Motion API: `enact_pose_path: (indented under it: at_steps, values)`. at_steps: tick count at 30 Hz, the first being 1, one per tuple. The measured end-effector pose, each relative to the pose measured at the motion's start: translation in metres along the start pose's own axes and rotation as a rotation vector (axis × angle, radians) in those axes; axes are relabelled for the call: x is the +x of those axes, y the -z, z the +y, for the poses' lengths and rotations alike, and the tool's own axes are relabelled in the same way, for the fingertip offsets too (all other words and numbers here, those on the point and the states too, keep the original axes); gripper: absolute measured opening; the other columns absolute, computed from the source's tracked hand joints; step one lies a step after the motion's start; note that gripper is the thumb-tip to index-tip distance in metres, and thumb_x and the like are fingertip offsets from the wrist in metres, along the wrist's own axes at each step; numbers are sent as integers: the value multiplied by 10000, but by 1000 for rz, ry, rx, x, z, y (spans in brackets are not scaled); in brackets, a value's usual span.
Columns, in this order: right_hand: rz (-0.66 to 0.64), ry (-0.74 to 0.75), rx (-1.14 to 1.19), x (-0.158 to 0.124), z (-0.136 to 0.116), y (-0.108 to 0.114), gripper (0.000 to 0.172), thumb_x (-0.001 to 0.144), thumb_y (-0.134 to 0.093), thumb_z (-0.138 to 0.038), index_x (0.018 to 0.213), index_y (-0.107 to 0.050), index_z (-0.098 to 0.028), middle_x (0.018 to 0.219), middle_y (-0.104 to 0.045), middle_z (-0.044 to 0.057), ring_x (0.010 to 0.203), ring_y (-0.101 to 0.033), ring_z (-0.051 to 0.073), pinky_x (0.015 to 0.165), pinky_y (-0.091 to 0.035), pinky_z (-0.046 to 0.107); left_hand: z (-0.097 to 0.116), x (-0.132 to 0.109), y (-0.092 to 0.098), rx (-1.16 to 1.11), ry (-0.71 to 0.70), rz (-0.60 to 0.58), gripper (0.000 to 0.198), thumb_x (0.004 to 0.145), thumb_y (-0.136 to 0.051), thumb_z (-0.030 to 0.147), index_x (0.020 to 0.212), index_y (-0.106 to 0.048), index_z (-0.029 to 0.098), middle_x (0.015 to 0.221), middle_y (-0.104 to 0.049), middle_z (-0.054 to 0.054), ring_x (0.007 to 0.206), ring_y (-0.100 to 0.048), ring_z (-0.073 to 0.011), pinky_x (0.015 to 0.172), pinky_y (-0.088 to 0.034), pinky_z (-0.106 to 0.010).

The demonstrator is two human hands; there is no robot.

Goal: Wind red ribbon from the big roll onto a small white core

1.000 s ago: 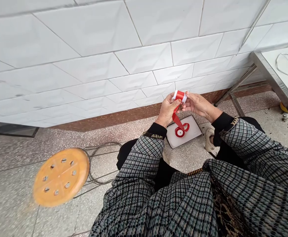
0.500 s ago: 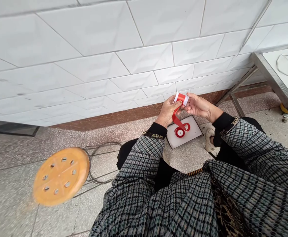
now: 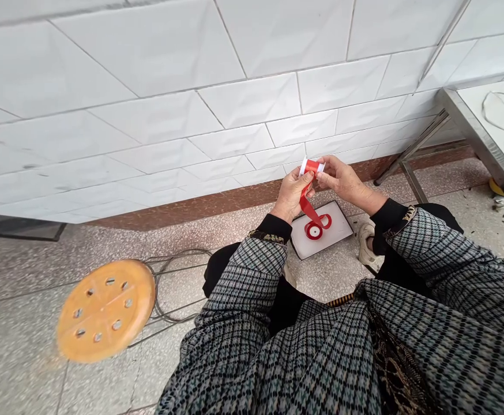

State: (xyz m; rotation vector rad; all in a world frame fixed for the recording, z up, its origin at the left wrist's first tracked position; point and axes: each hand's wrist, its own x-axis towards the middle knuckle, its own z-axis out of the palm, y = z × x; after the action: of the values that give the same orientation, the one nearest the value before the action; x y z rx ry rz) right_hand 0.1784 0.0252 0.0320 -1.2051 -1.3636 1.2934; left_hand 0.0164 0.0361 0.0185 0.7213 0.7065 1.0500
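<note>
Between my two hands is a white spool point(image 3: 312, 166) wound with red ribbon. My left hand point(image 3: 293, 193) grips it from the left, thumb pressed on the ribbon. The fingers of my right hand point(image 3: 341, 177) are closed on the spool's right rim. From the spool a red ribbon point(image 3: 306, 206) hangs down in a strip toward a shallow white box lid point(image 3: 338, 233) on the floor. A roll of dark red ribbon point(image 3: 313, 231) with a white centre lies in the lid, beside a loose loop of ribbon point(image 3: 325, 221).
An orange round stool point(image 3: 105, 311) with wire legs lies tipped over at the left. A metal-framed table point(image 3: 485, 132) with a wire loop on top stands at the right. A white tiled wall point(image 3: 252, 98) rises in front. My shoe point(image 3: 367, 245) is close to the lid.
The spool has shifted slightly left and up. My right hand has moved left and its fingers have closed on the spool's right rim. The roll in the lid stays in place.
</note>
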Motion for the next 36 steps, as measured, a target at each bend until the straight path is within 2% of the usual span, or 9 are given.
enact_pose_path:
  at_steps: [4,9,16,21,28,36]
  values:
    - [-20,-28,29,1,2,0,329,867,-763,-333,1117,-574,-232,881,-644,-22,715,-680,124,626,-584,219,-2,0,1,-7,29,8,403,679,-927,365,805,-594,176,527,-452,102,418,-361,-21,403,-332,-171]
    - [-17,-23,100,5,6,-3,302,896,-749,-320,1122,-576,-220,819,-648,-42,670,-706,116,636,-611,221,-2,-3,-2,-24,47,42,403,708,-908,366,863,-583,186,523,-452,115,391,-343,-18,386,-312,-171]
    - [-48,-238,349,3,-10,-7,249,1002,-671,-403,982,-611,-163,668,-686,0,618,-719,127,650,-637,232,0,-4,-1,-9,45,27,504,621,-956,379,924,-605,181,560,-536,105,393,-413,-19,366,-325,-167]
    - [-74,-370,475,1,-21,-7,330,1054,-594,-395,886,-660,-118,683,-718,62,608,-722,133,648,-639,225,0,-3,2,25,32,18,540,600,-963,386,960,-621,175,614,-600,81,416,-468,-27,361,-344,-176]
    - [-19,-536,584,0,-30,-4,354,1112,-461,-307,888,-655,-113,671,-710,73,555,-682,120,562,-616,197,-1,-2,4,63,21,-43,521,617,-952,376,966,-620,176,694,-666,48,460,-510,-34,388,-376,-171]
    - [37,-608,654,2,-30,-4,294,1114,-447,-279,941,-631,-127,661,-675,44,534,-654,110,522,-603,169,-2,-2,5,154,7,-5,566,645,-920,339,1104,-624,189,756,-667,45,524,-568,-54,411,-392,-182]
